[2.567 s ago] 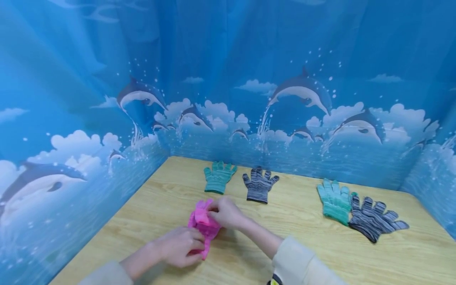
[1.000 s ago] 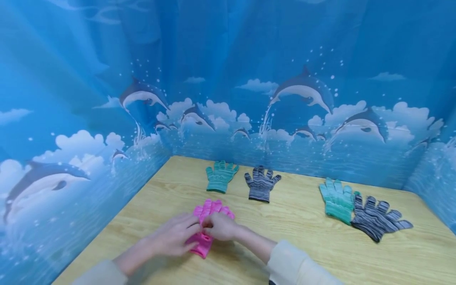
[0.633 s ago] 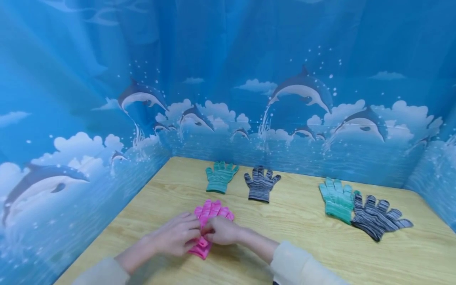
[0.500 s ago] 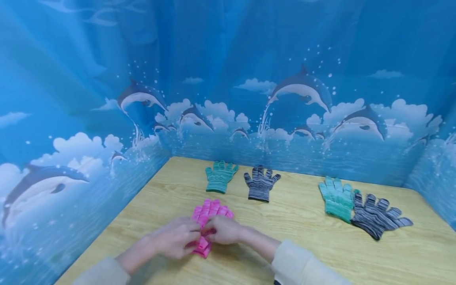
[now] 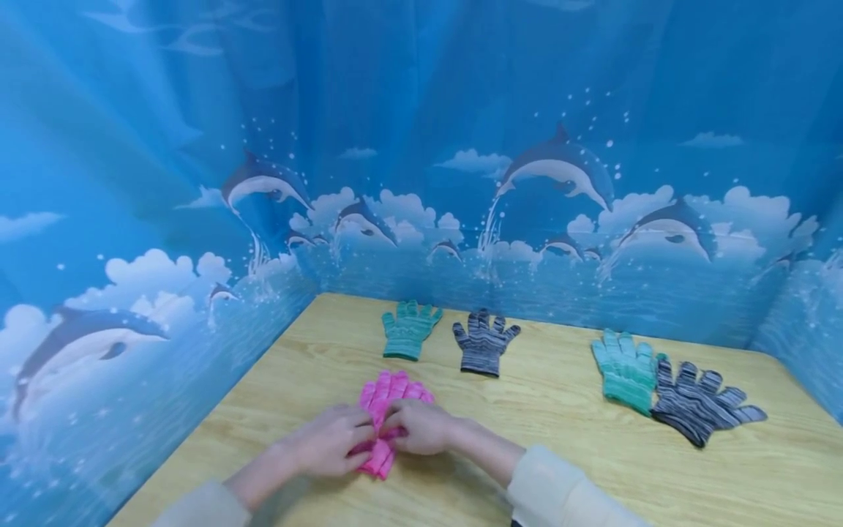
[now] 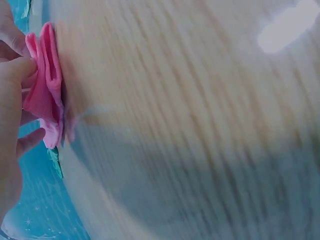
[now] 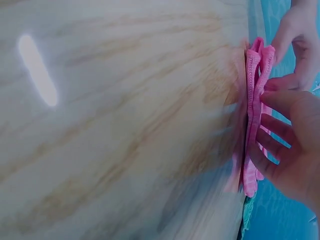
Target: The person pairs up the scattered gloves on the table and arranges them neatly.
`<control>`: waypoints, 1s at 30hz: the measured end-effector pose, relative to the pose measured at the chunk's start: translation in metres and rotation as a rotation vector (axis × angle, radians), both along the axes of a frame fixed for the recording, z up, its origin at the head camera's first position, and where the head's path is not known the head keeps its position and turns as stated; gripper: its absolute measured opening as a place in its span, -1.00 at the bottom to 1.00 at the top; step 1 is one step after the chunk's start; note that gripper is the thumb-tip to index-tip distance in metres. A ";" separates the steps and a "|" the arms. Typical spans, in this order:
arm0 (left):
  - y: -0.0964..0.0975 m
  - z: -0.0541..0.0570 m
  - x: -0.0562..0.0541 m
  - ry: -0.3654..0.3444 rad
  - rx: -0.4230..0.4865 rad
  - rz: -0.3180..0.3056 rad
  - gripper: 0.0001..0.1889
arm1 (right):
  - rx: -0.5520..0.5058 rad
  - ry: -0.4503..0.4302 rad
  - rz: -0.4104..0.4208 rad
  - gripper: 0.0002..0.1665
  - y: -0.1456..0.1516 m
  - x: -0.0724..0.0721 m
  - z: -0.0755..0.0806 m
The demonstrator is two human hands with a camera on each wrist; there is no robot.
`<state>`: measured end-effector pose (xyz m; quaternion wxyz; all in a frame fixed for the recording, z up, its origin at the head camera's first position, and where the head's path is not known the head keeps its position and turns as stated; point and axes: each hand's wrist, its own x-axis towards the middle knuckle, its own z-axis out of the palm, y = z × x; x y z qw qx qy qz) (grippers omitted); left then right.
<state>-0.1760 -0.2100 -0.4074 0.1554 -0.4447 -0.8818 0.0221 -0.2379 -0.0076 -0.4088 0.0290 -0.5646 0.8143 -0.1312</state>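
Pinching the pink glove (image 5: 396,389) between thumb and fingers of the left hand (image 5: 334,443). Grasping it with the right hand (image 5: 424,428), just beside the left fingers. Resting on the table (image 5: 560,410) beneath both, with finger ends spread beyond the knuckles. Farther past the fingers, see 1 green glove (image 5: 408,333) and 1 gray glove (image 5: 484,344); well to their right, a 2nd green glove (image 5: 624,373) touching a 2nd gray glove (image 5: 703,404).
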 end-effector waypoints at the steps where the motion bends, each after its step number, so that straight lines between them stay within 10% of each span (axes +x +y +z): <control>1: 0.000 -0.001 0.000 0.002 -0.010 -0.012 -0.84 | 0.005 0.012 0.001 -0.71 0.001 0.000 0.000; 9: 0.002 0.001 -0.001 0.002 -0.134 -0.024 -0.79 | 0.039 0.170 0.060 -0.67 0.005 -0.001 0.000; 19: -0.003 0.013 -0.030 -0.014 0.038 0.166 -0.95 | 0.024 0.380 0.145 -0.77 0.010 -0.003 0.003; 30: -0.012 0.007 -0.051 0.052 -0.185 0.163 -0.82 | 0.116 0.551 0.220 -0.67 0.010 -0.002 -0.005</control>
